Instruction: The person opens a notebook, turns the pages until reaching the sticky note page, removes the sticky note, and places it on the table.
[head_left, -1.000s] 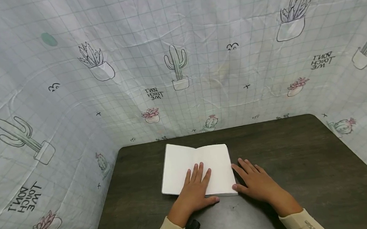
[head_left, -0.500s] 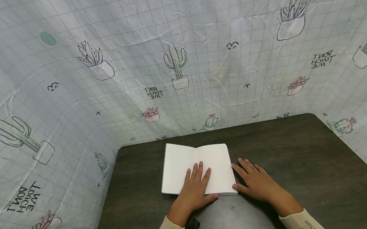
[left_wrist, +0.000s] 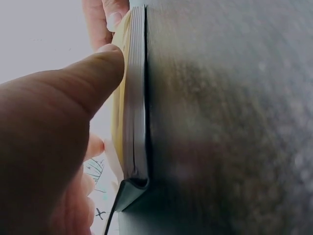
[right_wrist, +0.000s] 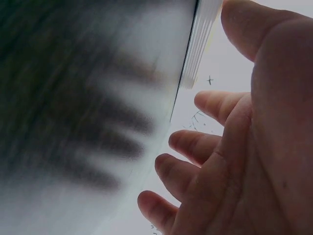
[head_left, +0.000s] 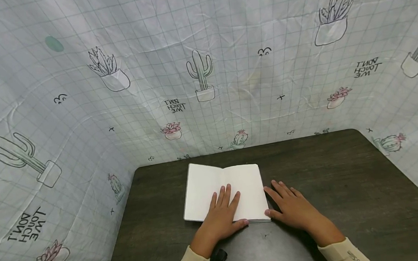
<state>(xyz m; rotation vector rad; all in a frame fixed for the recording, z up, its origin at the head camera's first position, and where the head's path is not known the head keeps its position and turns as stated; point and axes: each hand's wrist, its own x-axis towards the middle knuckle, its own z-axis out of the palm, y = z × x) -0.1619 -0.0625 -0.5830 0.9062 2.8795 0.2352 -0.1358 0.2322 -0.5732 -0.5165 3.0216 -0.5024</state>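
An open notebook with blank white pages lies on the dark wooden table. My left hand rests flat across its lower middle, fingers straight and spread over the pages, thumb along the bottom edge. In the left wrist view, that thumb sits beside the notebook's page block, above a dark cover. My right hand is at the notebook's right edge with fingers extended, its thumb and index fingertips right at that edge. The right wrist view shows the thumb close to the page corner.
A small black object is at my left wrist. Behind and beside the table hangs a white grid-patterned curtain printed with cacti. The table's far edge meets it.
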